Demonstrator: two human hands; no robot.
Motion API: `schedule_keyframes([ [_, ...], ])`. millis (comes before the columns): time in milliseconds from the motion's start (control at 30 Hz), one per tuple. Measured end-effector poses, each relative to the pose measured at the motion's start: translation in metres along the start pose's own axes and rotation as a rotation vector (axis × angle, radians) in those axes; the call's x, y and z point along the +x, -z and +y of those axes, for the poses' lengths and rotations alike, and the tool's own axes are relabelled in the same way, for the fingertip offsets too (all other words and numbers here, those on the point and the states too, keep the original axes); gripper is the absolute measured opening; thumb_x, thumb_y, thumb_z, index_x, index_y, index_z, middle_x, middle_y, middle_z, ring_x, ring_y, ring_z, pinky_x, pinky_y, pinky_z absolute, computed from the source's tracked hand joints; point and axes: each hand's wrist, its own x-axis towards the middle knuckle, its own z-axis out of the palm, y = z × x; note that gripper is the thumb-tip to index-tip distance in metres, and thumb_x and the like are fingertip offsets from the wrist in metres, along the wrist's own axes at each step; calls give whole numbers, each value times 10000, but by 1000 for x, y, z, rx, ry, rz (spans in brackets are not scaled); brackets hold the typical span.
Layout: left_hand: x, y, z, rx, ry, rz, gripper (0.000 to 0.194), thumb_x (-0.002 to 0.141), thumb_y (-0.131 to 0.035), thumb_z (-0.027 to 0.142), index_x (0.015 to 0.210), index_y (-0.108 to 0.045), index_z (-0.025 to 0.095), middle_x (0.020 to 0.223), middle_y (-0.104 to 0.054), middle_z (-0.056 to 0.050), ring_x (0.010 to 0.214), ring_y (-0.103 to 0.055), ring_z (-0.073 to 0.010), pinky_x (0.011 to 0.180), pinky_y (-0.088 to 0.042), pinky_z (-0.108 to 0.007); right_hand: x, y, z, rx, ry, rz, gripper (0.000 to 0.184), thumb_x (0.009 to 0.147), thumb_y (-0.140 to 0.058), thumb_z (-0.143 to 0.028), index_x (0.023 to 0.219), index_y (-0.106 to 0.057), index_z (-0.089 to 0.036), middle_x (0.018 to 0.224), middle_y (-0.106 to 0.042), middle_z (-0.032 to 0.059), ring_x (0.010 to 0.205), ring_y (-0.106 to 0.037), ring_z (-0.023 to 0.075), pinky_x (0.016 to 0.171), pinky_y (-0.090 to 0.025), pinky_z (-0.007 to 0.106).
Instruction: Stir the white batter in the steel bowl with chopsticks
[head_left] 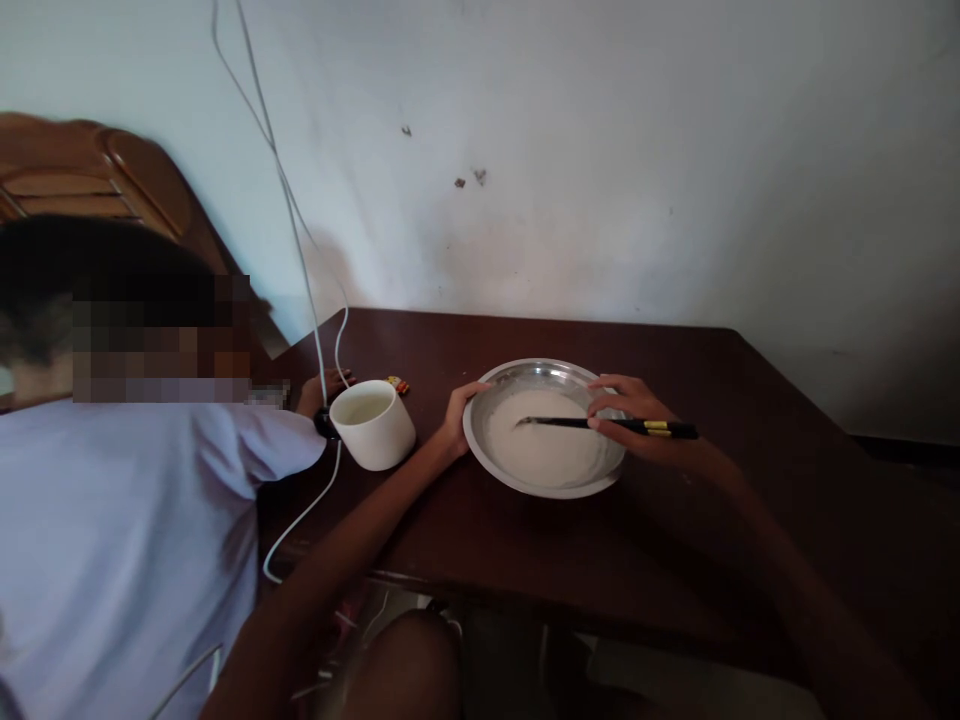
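Observation:
A round metal bowl [480, 462] on the dark table holds a pale, milky liquid or batter [544, 450]. My left hand [456, 420] grips the bowl's left rim, its fingers partly hidden behind the metal. Across the bowl's right side, my right hand [637, 415] is closed around black chopsticks [570, 423] with gold bands. Their thin tips reach the pale mixture near its middle, and the thick ends point right. I cannot tell whether the right fingertips also touch the bowl's rim.
Left of the bowl stands a white cup [379, 430], with a small red and yellow packet [398, 384] behind it. White cables [289, 190] hang down to the table [675, 560]. A person in a light shirt [127, 540] leans at the left by a wooden chair [142, 180].

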Motion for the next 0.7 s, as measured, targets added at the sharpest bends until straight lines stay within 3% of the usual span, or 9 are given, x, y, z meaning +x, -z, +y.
schedule_keyframes([
  [133, 0, 1, 0, -9, 3, -20, 234, 744, -587, 218, 897, -746, 138, 686, -738, -78, 821, -713, -287, 778, -531, -359, -2, 22, 16, 46, -102, 91, 369, 881, -551, -608, 860, -689, -266, 1183, -681, 69, 1213, -593, 308, 1099, -440, 552],
  [233, 0, 0, 0, -15, 7, -19, 235, 750, -580, 222, 900, -744, 145, 677, -735, -84, 826, -713, -300, 777, -531, -372, -6, 39, 11, 139, -99, -42, 443, 844, -571, -687, 768, -679, -264, 1212, -674, 64, 1213, -605, 305, 1067, -486, 511],
  [367, 0, 0, 0, -12, -6, -12, 213, 725, -608, 223, 881, -730, 144, 672, -733, -84, 804, -711, -291, 776, -536, -364, -4, 21, -5, 204, -44, -152, 413, 886, -544, -646, 847, -701, -266, 1242, -673, 64, 1215, -618, 278, 1074, -493, 472],
  [467, 2, 2, 0, 1, -4, -11, 198, 710, -627, 232, 857, -720, 137, 667, -729, -74, 785, -708, -280, 767, -537, -354, 1, -3, -5, 132, 13, -76, 325, 923, -533, -544, 948, -699, -266, 1205, -691, 61, 1231, -603, 263, 1105, -463, 468],
  [533, 4, 3, -1, 13, -7, -12, 185, 702, -637, 234, 836, -716, 135, 661, -726, -66, 778, -707, -274, 753, -533, -342, 3, -6, 1, 44, 17, 6, 270, 934, -521, -474, 969, -694, -269, 1163, -702, 58, 1211, -606, 267, 1101, -455, 485],
  [633, 4, 4, -1, 25, -13, -17, 182, 712, -640, 246, 823, -718, 125, 672, -728, -69, 776, -703, -261, 735, -522, -322, 1, 11, 12, -5, -23, 134, 244, 912, -530, -451, 899, -682, -260, 1135, -703, 63, 1207, -598, 288, 1093, -451, 515],
  [700, 2, 3, -1, 20, -13, -11, 200, 727, -628, 250, 839, -725, 114, 682, -731, -80, 787, -700, -263, 746, -523, -325, -3, 28, 16, 47, -47, 115, 271, 889, -559, -502, 822, -670, -263, 1128, -704, 61, 1205, -598, 295, 1087, -461, 517],
])
